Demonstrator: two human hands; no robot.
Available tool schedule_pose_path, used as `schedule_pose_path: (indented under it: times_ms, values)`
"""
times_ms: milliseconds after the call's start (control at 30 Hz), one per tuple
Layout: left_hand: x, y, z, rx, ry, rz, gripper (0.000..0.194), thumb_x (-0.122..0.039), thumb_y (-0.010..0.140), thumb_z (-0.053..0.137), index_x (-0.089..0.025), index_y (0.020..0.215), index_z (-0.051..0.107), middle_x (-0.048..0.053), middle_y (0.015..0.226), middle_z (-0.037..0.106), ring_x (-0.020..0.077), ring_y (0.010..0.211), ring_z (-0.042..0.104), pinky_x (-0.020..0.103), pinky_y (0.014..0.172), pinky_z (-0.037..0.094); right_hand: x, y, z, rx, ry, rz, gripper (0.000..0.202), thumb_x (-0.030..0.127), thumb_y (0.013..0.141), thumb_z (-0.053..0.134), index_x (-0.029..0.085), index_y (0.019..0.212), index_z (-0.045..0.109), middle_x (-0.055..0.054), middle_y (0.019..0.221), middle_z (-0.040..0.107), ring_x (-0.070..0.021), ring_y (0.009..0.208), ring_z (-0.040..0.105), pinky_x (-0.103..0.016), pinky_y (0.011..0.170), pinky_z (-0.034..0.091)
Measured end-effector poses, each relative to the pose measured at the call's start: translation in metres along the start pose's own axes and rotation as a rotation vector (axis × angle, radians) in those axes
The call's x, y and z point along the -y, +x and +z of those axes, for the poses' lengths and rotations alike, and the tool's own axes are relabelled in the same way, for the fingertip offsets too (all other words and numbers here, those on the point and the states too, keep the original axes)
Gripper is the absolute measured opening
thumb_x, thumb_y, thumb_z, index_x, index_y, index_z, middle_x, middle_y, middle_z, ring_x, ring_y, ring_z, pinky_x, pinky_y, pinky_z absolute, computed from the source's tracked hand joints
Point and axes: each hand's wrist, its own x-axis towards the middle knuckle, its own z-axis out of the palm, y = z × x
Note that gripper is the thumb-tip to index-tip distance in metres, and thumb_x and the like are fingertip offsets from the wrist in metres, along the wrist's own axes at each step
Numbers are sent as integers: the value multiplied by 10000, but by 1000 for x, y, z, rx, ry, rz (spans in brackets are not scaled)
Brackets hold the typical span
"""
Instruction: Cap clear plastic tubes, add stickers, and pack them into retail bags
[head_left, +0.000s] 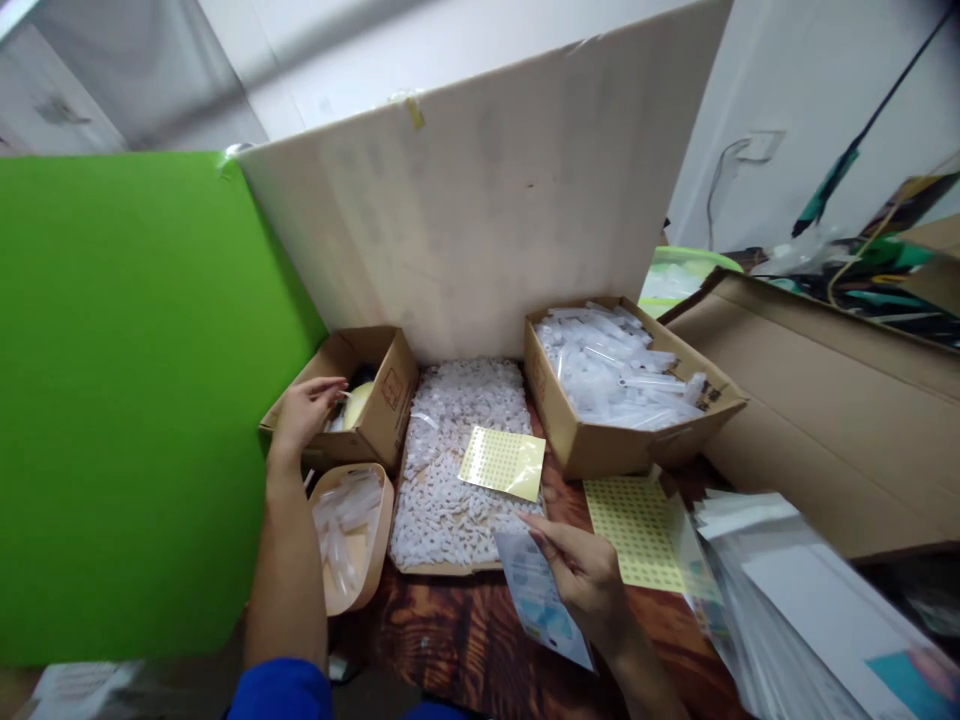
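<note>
My left hand (304,412) reaches over the left cardboard box (390,390), its fingers pinched together. A thin pale bit shows at the fingertips, too small to make out. Inside that box lies a round yellowish thing (358,404), partly hidden. My right hand (589,575) grips the upper edge of a clear plastic bag (541,592) with blue and white print, tilted above the table's front part. Between the hands is a shallow cardboard tray (442,570) full of small white pieces (442,490). A yellow sticker sheet (504,462) rests on those pieces.
Clear plastic tubes fill the right cardboard box (577,455); more lie in an oval tub (381,540). Another sticker sheet (637,530) and stacked plastic bags (780,590) are at right. A green panel (135,400) and white board (472,200) wall off left and back.
</note>
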Motion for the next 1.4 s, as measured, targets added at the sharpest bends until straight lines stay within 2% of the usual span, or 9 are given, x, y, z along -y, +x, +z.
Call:
schedule_pose_path:
  times_ms: [100, 233, 367, 533, 633, 700, 800, 1067, 1400]
  values:
    - [12, 3, 3, -173, 22, 62, 356, -196, 868, 563, -86, 1189, 672, 153, 1136, 744, 213, 911, 729, 366, 863, 582, 0, 0, -4, -48, -45, 65, 258, 198, 980, 590, 230, 1182, 748, -69, 1036, 790, -229, 842, 774, -305, 734, 627]
    - [9, -2, 0, -97, 196, 214, 290, -186, 816, 667, -136, 1098, 712, 160, 1421, 587, 291, 1325, 544, 470, 1153, 394, 3, 4, -9, -37, -76, 66, 242, 226, 984, 587, 225, 1155, 758, -71, 1042, 789, -237, 849, 775, -309, 738, 629]
    - [-23, -69, 17, -209, 71, 322, 215, -311, 914, 607, -163, 1020, 722, 115, 1170, 713, 263, 1155, 645, 441, 1057, 486, 4, 5, -3, -137, -141, 181, 233, 261, 995, 571, 230, 1122, 763, -65, 1029, 791, -243, 851, 773, -320, 767, 617]
    - [-51, -216, 89, 503, -249, 317, 292, -388, 937, 618, -223, 1163, 703, 93, 1139, 733, 230, 1010, 706, 347, 854, 591, 8, 3, 13, -331, -214, 358, 337, 359, 1028, 507, 189, 1228, 717, -130, 1157, 751, -285, 1020, 739, -355, 842, 595]
    - [-45, -258, 125, 577, -398, 294, 686, -442, 827, 755, -226, 1426, 502, 152, 1373, 602, 295, 1250, 597, 413, 998, 539, 19, 1, 14, -98, 21, 257, 457, 426, 1061, 399, 185, 1381, 618, -141, 1221, 722, -266, 1077, 714, -371, 910, 580]
    - [-37, -258, 137, 494, -465, 225, 527, -431, 894, 683, -226, 1356, 536, 131, 1281, 641, 263, 1181, 630, 393, 987, 532, 27, 1, 12, 1, 168, 242, 454, 424, 1069, 371, 202, 1382, 614, -125, 1169, 736, -247, 1043, 716, -367, 906, 581]
    - [-29, -241, 140, 411, -501, 189, 205, -357, 988, 551, -207, 1065, 667, 76, 1053, 696, 199, 1007, 667, 325, 916, 533, 29, 4, 11, -196, 166, 343, 296, 370, 1026, 516, 209, 1182, 708, -102, 1029, 731, -225, 947, 709, -328, 833, 585]
    - [-20, -215, 155, 415, -666, 255, 165, -320, 929, 652, -170, 890, 709, 66, 897, 714, 177, 852, 684, 255, 759, 555, -8, 19, 12, -374, 506, 610, 413, 424, 800, 806, 215, 1113, 636, -46, 925, 668, -158, 655, 629, -222, 458, 500]
    - [6, -199, 160, 319, -584, 583, 201, -94, 875, 690, -229, 1021, 719, 45, 986, 747, 193, 995, 699, 360, 930, 553, -14, 8, 2, -274, 150, 282, 30, 227, 844, 788, 235, 824, 767, -32, 807, 740, -192, 768, 693, -282, 711, 542]
